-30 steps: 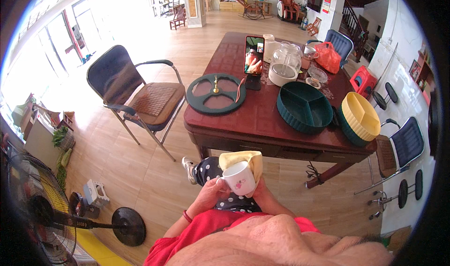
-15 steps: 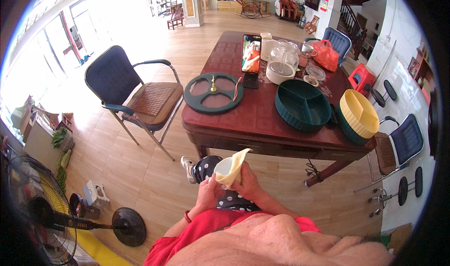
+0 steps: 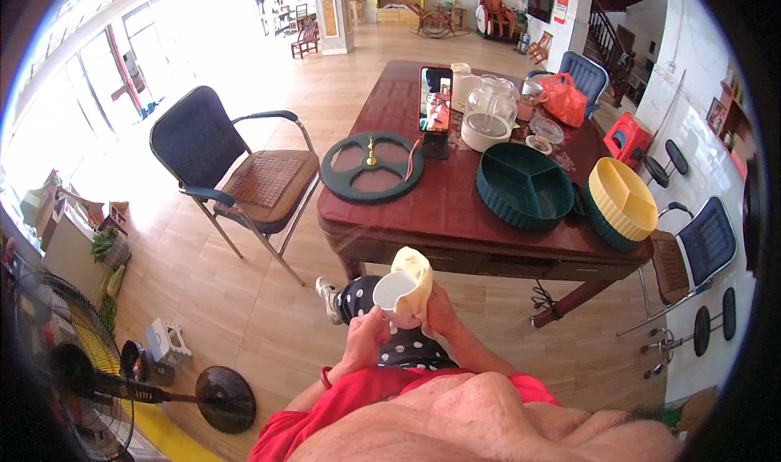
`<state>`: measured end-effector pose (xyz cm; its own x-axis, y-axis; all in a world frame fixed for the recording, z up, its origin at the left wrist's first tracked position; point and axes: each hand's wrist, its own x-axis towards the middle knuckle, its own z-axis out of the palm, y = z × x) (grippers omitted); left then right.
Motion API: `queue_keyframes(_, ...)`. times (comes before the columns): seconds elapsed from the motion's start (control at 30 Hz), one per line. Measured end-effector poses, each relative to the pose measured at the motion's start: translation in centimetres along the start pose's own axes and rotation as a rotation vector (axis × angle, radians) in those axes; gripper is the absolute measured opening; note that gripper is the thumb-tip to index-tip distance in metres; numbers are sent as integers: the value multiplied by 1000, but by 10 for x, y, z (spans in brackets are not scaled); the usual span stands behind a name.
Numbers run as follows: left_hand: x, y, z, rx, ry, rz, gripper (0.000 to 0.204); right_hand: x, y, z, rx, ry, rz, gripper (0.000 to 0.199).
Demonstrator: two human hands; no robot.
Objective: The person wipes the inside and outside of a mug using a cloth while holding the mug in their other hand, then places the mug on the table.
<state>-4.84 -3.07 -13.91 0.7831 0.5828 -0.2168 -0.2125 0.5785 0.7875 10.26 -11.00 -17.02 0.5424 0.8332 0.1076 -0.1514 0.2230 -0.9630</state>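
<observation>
Over my lap is a white cup [image 3: 392, 291], tilted with its mouth facing up and toward the left. My left hand [image 3: 367, 334] grips it at its lower left side, fingers closed. On the cup's right side, a pale yellow cloth [image 3: 415, 276] is draped over the rim and down the outer wall. My right hand [image 3: 440, 311] is closed on the cloth and presses it to the cup; some of its fingers are hidden behind the cloth.
Ahead stands a dark red table [image 3: 366, 218] with a green three-ringed frame [image 3: 342, 187], a phone [image 3: 435, 100], a glass jar [image 3: 490, 104], a green divided tray [image 3: 525, 185] and a yellow one [image 3: 622, 193]. An armchair [image 3: 252, 181] is at left; a fan [image 3: 73, 372] stands lower left.
The cup has turned slightly, and the cloth now stands higher and spreads wider over its rim. My right hand has shifted a little to the right along the cup's side.
</observation>
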Motion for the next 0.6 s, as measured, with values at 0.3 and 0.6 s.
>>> queue_keyframes(0.3,3,1,3,-302,-103,-16,36,-6,3,-11,569,-22,244,41)
queue_keyframes(0.6,14,-13,-18,365,28,435,37,-10,-37,43,128,28,-70,42)
